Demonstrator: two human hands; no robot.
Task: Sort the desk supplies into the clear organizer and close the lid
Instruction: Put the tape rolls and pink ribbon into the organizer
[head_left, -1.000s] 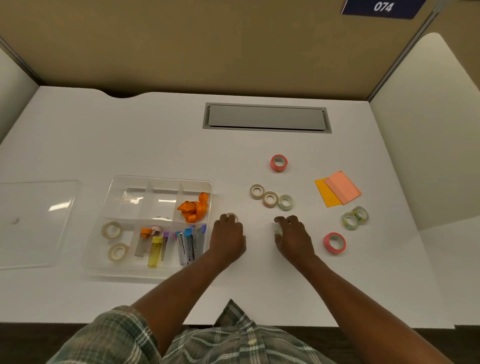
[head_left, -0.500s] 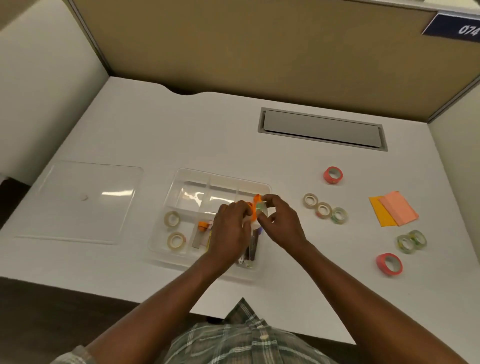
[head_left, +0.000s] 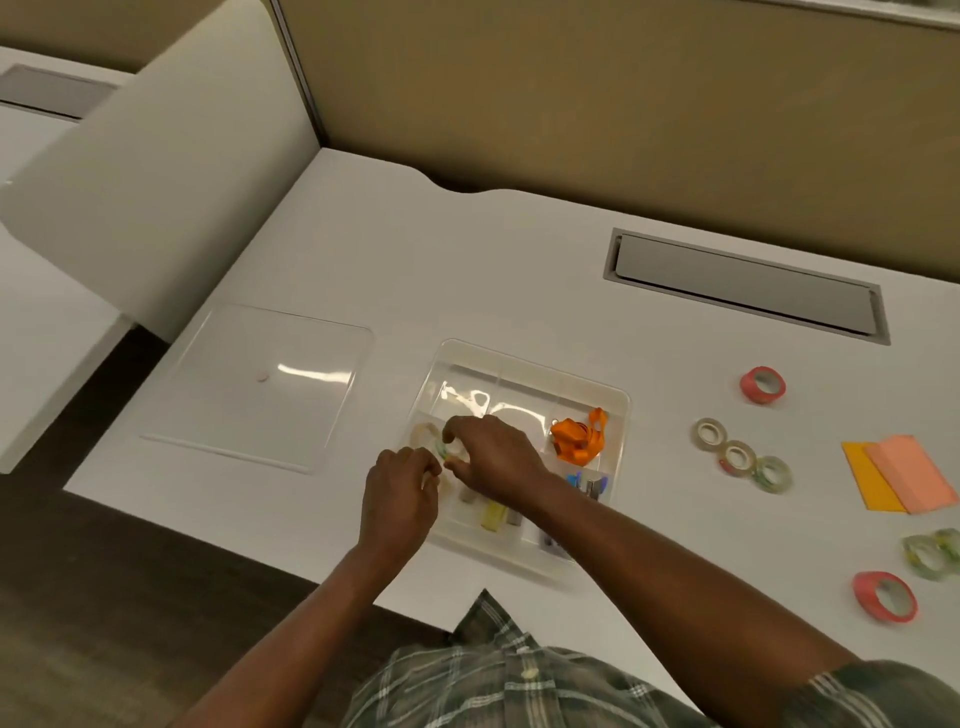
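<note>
From the head camera, the clear organizer (head_left: 621, 402) sits on the white worktop (head_left: 519, 270) near its front edge. Its clear lid (head_left: 260, 384) lies flat to the left, apart from it. The right hand (head_left: 496, 457) reaches across the tray to its left side, its fingers (head_left: 457, 423) curled around a small greenish tape roll (head_left: 445, 450), which it pinches over the left compartment just beside a beige tape roll (head_left: 425, 434) already lying there. The left hand (head_left: 400, 493) hovers at the organizer's near left edge with its fingers bunched together. Something pale shows at their tips, but the blur makes it impossible to tell whether they grasp anything. In the tray's right rear compartment lies a heap of orange clips (head_left: 576, 440). In the near compartments there are small blue-capped pieces (head_left: 587, 483) and a yellow piece (head_left: 493, 514), partly hidden by the right forearm. On the worktop to the right of the tray lie a red tape roll (head_left: 762, 384), a diagonal row of three small rolls (head_left: 736, 457), an orange sticky pad (head_left: 867, 480) with a pink sticky pad (head_left: 909, 475) overlapping it, a pair of greenish rolls (head_left: 930, 556) touching each other, and a second red roll (head_left: 884, 596) nearest the front. A grey cable slot (head_left: 748, 286) is set in the worktop near the back panel. A plaid shirt (head_left: 498, 675) fills the bottom edge.
</note>
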